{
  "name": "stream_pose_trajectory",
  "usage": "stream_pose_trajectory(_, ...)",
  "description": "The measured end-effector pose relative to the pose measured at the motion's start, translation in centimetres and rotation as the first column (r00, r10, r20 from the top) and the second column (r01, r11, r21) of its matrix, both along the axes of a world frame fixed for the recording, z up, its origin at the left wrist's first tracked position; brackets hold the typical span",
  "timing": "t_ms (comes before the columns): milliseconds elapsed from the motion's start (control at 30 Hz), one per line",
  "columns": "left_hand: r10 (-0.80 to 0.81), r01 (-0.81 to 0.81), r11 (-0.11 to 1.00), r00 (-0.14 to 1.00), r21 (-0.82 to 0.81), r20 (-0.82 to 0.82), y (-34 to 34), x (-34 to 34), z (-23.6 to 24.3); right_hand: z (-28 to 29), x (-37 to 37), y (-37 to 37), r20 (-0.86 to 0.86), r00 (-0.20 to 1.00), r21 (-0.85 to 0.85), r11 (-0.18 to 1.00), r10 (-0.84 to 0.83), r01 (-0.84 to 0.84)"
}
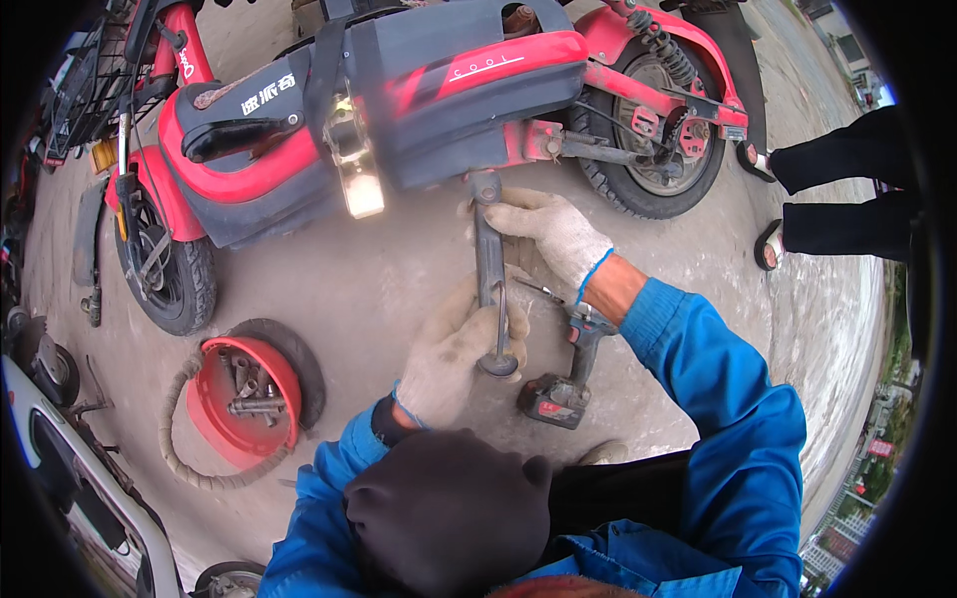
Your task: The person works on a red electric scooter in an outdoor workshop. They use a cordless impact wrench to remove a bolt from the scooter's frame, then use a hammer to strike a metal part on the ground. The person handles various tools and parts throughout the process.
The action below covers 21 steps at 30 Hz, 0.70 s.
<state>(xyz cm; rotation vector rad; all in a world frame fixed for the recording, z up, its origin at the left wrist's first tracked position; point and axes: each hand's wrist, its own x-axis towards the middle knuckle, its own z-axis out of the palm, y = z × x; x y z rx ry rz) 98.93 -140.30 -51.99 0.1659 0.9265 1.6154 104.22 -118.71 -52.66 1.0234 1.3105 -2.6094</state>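
My left hand (454,354), in a pale knit glove, grips the lower end of a dark metal kickstand (489,254) with a round foot. My right hand (553,229), gloved the same way, is closed on its upper end at the pivot, beneath the red and dark-grey electric scooter (399,90), which has a black strap across its body. A cordless power tool (556,397) with a battery base rests on the ground beside my left hand, below my right forearm.
At the left are a red helmet-shaped bowl (219,399) holding several sockets, a dark ring (309,379), a hose (184,468) and a white vehicle (40,419). The scooter's wheels (189,289) stand on concrete (279,279). A person's legs (837,229) are at the right.
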Motion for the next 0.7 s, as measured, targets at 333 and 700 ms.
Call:
stream_pose_trajectory(333,-0.045,0.036,0.986,0.998,-0.164,-0.052,0.1,0.1,0.2,0.2,0.1,-0.3,0.051,0.999,0.028,1.0,0.008,-0.009)
stream_pose_trajectory(700,-0.586,-0.074,0.778,0.273,-0.624,-0.763,-6.6,1.3,-9.1,-5.2,4.5,0.8,0.331,0.908,0.239,0.908,0.257,-0.344)
